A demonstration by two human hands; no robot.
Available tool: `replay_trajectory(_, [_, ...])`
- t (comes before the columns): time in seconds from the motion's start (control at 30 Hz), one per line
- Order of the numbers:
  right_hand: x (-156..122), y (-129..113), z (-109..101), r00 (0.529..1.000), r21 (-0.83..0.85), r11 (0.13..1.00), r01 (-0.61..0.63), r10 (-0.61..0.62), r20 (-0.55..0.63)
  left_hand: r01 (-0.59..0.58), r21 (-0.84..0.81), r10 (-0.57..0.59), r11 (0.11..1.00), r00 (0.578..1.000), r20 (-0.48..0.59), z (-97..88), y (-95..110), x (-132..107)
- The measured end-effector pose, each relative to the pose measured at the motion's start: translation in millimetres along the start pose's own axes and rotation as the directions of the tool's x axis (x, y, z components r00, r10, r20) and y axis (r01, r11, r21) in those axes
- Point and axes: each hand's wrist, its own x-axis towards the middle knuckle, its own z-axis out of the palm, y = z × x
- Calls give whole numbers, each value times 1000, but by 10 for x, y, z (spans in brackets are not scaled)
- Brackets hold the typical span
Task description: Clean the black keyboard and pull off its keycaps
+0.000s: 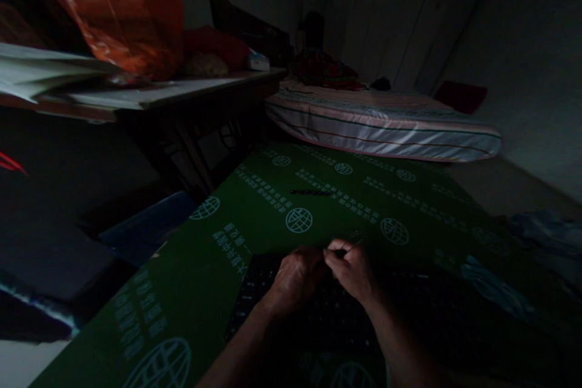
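Note:
A black keyboard (pixel 336 309) lies on the green printed board (pixel 254 212), below both hands. My left hand (pixel 300 270) is closed over the keyboard's far edge, its fingertips hidden from view. Touching it, my right hand (pixel 351 267) pinches with thumb and forefinger. Thin wire-like strands (pixel 358 236) stick out past the right fingers; what they belong to is too dark to tell. Beyond the hands, a thin dark strip (pixel 311 193) with small bumps rests on the board.
A blue striped cloth (pixel 495 288) lies at the right. On the left stands a table (pixel 150 96) with an orange plastic bag (pixel 131 12) and papers (pixel 45 70). A bed with a striped mattress (pixel 377 127) is behind the board. The room is dim.

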Motion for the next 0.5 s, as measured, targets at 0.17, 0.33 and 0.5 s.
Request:
replay_trajectory(0.17, [3,-8,-2,1000,35,999,-15,15,5,-6,46,6,999,1000,-1,20,-6,-5])
replay_trajectory(0.33, [5,16,0,1000,63,998,-25,26,-7,-26,70,27,997,999,-21,69,-46,-16])
replay_trajectory(0.5, [5,21,11,999,58,998,-32,33,-15,-60,114,67,992,996,-58,126,-82,-26])
